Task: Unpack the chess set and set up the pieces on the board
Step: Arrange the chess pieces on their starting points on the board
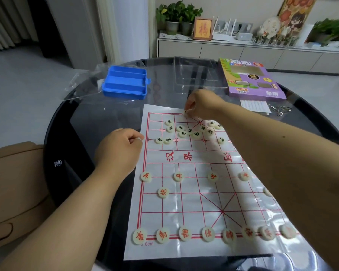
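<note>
Xiangqi board [194,194] lies flat on the round glass table [98,122]; right hand [202,104] pinches a black-lettered piece [186,112] at its far edge, left hand [119,147] fisted beside it, contents unclear.

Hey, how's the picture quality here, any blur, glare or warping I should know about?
Head view: wide-angle warping bows the table rim and stretches the right forearm; glare streaks the glossy board sheet at lower right; background plants smear with motion blur; hands and near red pieces stay readable.
</note>
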Motion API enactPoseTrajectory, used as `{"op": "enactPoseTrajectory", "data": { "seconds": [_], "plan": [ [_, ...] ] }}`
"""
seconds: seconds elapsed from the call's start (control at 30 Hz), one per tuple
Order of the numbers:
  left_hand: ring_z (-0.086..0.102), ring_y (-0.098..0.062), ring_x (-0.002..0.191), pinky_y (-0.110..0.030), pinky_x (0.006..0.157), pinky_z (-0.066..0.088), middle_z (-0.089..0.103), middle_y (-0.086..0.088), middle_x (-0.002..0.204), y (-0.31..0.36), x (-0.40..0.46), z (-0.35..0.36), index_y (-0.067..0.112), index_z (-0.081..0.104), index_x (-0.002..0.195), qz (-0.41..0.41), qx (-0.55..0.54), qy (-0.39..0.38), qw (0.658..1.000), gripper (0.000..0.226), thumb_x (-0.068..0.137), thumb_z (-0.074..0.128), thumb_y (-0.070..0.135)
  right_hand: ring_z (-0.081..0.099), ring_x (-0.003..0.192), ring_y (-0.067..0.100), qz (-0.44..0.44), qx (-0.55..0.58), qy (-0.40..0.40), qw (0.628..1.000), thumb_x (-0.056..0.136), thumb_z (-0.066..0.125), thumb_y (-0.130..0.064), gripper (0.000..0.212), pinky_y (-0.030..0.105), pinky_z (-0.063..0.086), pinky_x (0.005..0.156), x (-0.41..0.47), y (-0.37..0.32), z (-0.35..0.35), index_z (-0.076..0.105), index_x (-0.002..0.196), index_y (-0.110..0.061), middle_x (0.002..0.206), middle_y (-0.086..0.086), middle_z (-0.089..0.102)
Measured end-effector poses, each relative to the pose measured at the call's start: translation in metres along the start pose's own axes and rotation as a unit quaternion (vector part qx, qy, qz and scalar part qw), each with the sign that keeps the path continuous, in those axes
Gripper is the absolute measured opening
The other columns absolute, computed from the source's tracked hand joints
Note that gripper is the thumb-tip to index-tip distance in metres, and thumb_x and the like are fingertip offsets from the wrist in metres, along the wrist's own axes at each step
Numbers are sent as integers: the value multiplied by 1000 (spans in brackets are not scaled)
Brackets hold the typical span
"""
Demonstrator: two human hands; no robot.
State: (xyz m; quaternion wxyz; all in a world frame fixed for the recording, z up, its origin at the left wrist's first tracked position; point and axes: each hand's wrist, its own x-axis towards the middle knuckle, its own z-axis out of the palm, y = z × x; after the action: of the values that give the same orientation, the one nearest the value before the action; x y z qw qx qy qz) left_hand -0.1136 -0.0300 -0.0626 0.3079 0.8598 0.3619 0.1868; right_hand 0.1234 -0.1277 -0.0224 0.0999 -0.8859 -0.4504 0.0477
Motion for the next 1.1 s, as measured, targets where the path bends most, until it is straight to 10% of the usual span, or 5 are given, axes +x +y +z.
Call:
{"op": "enactPoseTrajectory", "data": {
  "seconds": [0.43,0.8,1.1],
  "plan": [
    [65,-9,73,-31,60,57,66,10,89,0,0,0,29,64,90,1,4,-5,1000,18,97,48,29,63,88,19,-4,117,66,991,87,65,-15,23,25,53,75,-13,-1,-15,69,109,-15,110,4,66],
    [64,-8,72,-28,58,55,65,10,91,1,0,0,29,66,92,-3,4,-1,1000,19,96,47,28,60,93,17,-104,42,-104,988,87,64,-8,36,32,56,83,-11,-29,6,63,115,-31,106,-5,59],
    [64,-8,74,-27,58,53,66,10,91,0,1,0,26,67,94,0,2,0,1000,19,96,48,28,57,96,17,-110,-7,-86,990,89,62,-11,27,27,51,86,-5,-36,11,63,113,-22,110,-1,59]
  ]
}}
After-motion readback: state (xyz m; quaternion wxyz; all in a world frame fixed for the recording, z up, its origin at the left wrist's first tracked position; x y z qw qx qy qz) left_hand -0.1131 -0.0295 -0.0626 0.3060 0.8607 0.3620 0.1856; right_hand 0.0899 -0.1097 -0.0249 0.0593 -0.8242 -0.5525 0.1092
